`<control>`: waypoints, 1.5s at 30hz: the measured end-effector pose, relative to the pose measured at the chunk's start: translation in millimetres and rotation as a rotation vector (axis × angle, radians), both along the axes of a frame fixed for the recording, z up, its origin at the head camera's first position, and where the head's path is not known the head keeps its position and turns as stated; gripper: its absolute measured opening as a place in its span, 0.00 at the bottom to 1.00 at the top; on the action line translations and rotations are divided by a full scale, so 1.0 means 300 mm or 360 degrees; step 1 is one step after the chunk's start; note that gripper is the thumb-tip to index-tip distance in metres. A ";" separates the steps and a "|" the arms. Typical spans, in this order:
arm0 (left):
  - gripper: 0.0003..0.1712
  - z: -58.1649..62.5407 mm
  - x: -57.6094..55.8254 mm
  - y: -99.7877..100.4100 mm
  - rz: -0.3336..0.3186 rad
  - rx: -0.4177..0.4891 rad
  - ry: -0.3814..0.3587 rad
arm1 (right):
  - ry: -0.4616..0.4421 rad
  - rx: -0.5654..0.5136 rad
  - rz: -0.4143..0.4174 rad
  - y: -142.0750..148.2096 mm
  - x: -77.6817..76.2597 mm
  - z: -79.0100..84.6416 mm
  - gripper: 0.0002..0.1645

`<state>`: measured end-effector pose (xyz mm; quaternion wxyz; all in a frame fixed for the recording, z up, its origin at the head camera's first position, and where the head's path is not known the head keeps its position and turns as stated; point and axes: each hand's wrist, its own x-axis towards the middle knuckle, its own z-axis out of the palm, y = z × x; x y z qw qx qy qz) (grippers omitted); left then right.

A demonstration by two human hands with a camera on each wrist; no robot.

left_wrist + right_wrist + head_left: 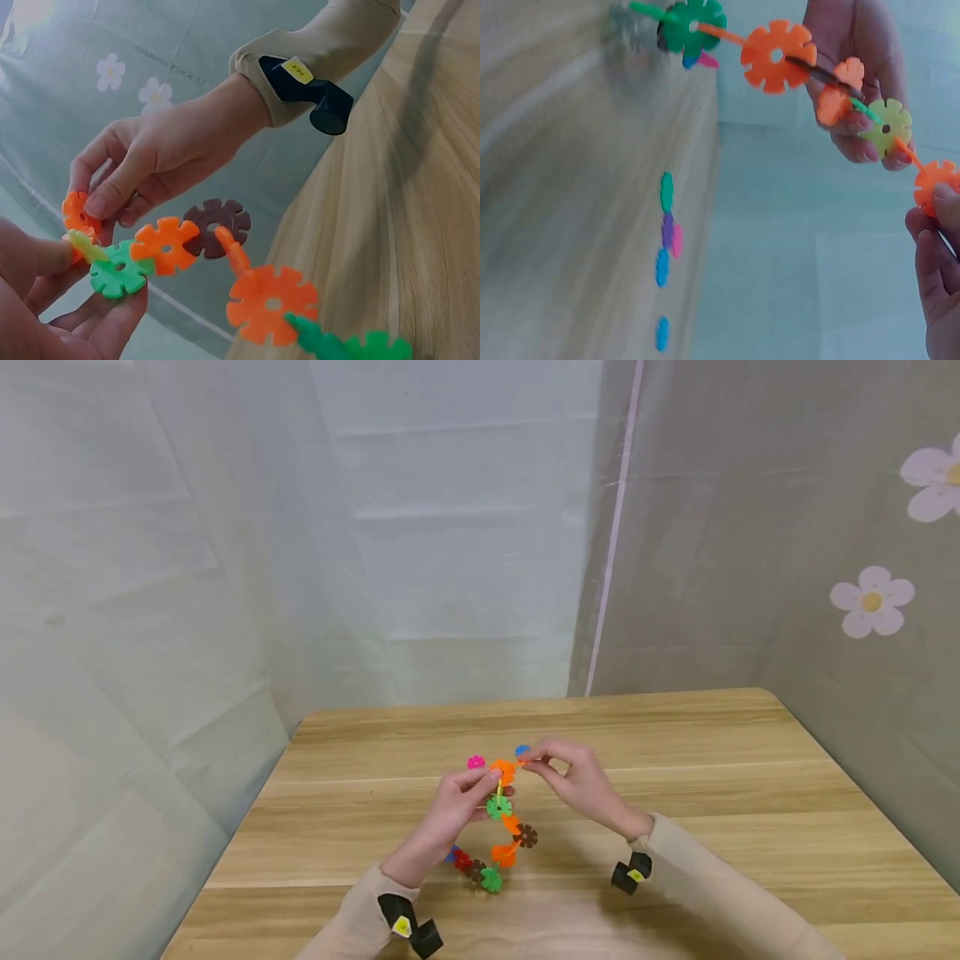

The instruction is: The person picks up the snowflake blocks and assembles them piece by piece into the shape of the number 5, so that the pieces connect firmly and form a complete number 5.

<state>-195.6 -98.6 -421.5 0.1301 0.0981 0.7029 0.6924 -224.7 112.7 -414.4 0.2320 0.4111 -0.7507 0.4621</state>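
Observation:
A chain of slotted, flower-shaped plastic discs hangs from my hands above the table. My left hand [450, 806] pinches its upper end, close to a yellow disc [88, 246] and a green disc [118, 271]. With thumb and fingertips, my right hand [573, 777] grips an orange disc [934, 184], whose slot meets the yellow one. Below, the chain runs through a brown disc [527, 836], another orange disc [273, 304] and a lower green disc [491, 880], then red and blue discs near my left wrist. My left palm hides part of it.
Loose discs lie on the wooden table [712, 827]: a pink one [476, 762] and a blue one [522, 750] behind my hands. In the right wrist view, green [667, 192] and purple [667, 230] discs also show. A pale curtain [465, 543] hangs behind the table.

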 end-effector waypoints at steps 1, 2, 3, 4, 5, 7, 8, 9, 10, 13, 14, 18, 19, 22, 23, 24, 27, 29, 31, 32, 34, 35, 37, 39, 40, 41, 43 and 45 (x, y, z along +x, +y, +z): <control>0.25 0.001 0.001 0.001 0.0000 -0.0004 0.0009 | 0.0034 0.0008 0.0005 0.001 0.000 0.002 0.08; 0.25 0.003 0.002 0.001 0.0003 -0.0004 0.0021 | 0.0081 0.0017 0.0011 0.002 0.000 0.006 0.08; 0.25 0.006 0.005 0.002 0.0004 -0.0003 0.0032 | 0.0120 0.0024 0.0021 0.003 -0.001 0.010 0.08; 0.25 0.008 0.006 0.003 0.0007 -0.0003 0.0036 | 0.0162 0.0031 0.0024 0.003 -0.001 0.013 0.09; 0.24 0.010 0.008 0.004 0.0010 0.0003 0.0035 | 0.0199 0.0033 0.0027 0.003 -0.001 0.016 0.09; 0.23 0.018 0.011 0.006 0.0013 -0.0001 0.0034 | 0.0259 0.0039 0.0025 0.003 0.001 0.025 0.09; 0.23 0.022 0.013 0.007 0.0016 0.0000 0.0035 | 0.0287 0.0042 0.0024 0.002 0.001 0.029 0.10; 0.23 0.026 0.015 0.008 0.0019 -0.0001 0.0036 | 0.0302 0.0044 0.0021 0.002 0.002 0.033 0.10; 0.22 0.029 0.016 0.009 0.0020 -0.0006 0.0040 | 0.0313 0.0045 0.0019 0.002 0.003 0.036 0.10; 0.22 0.037 0.021 0.011 0.0009 -0.0009 0.0062 | 0.0356 0.0048 0.0027 0.001 0.006 0.045 0.09; 0.22 0.040 0.024 0.011 0.0006 -0.0007 0.0069 | 0.0366 0.0048 0.0035 0.001 0.006 0.049 0.09; 0.21 0.045 0.030 0.012 -0.0003 0.0004 0.0080 | 0.0416 0.0060 0.0066 0.003 0.006 0.059 0.09; 0.21 0.045 0.031 0.011 -0.0001 0.0010 0.0079 | 0.0414 0.0067 0.0072 0.004 0.007 0.061 0.09; 0.22 0.049 0.037 0.010 0.0010 0.0021 0.0072 | 0.0399 0.0097 0.0087 0.005 0.010 0.066 0.11; 0.22 0.049 0.038 0.010 0.0014 0.0021 0.0065 | 0.0398 0.0105 0.0093 0.005 0.010 0.067 0.11; 0.22 0.050 0.040 0.009 0.0019 0.0015 0.0060 | 0.0392 0.0114 0.0095 0.005 0.010 0.068 0.12; 0.21 0.053 0.043 0.007 0.0040 -0.0016 0.0050 | 0.0408 0.0127 0.0112 0.005 0.007 0.069 0.12; 0.20 0.055 0.043 0.007 0.0056 -0.0041 0.0054 | 0.0436 0.0128 0.0131 0.003 0.003 0.069 0.14; 0.20 0.058 0.046 0.007 0.0065 -0.0046 0.0069 | 0.0451 0.0127 0.0154 0.001 -0.001 0.072 0.14; 0.19 0.059 0.047 0.006 0.0070 -0.0047 0.0077 | 0.0451 0.0128 0.0164 0.000 -0.002 0.074 0.15; 0.19 0.062 0.050 0.006 0.0071 -0.0049 0.0084 | 0.0468 0.0128 0.0183 0.000 -0.005 0.074 0.14; 0.19 0.063 0.050 0.006 0.0068 -0.0048 0.0084 | 0.0463 0.0128 0.0186 -0.001 -0.005 0.075 0.14; 0.19 0.066 0.051 0.007 0.0070 -0.0058 0.0083 | 0.0465 0.0131 0.0188 -0.001 -0.006 0.074 0.12; 0.19 0.067 0.051 0.006 0.0069 -0.0071 0.0077 | 0.0468 0.0138 0.0176 -0.001 -0.006 0.071 0.11; 0.19 0.068 0.050 0.005 0.0074 -0.0085 0.0077 | 0.0455 0.0144 0.0168 -0.001 -0.006 0.070 0.11; 0.19 0.068 0.049 0.005 0.0077 -0.0096 0.0074 | 0.0449 0.0146 0.0162 -0.001 -0.007 0.068 0.11; 0.19 0.069 0.046 0.003 0.0074 -0.0100 0.0072 | 0.0436 0.0152 0.0140 0.000 -0.008 0.065 0.12; 0.19 0.070 0.043 0.002 0.0037 -0.0079 0.0086 | 0.0426 0.0154 0.0111 0.002 -0.009 0.060 0.14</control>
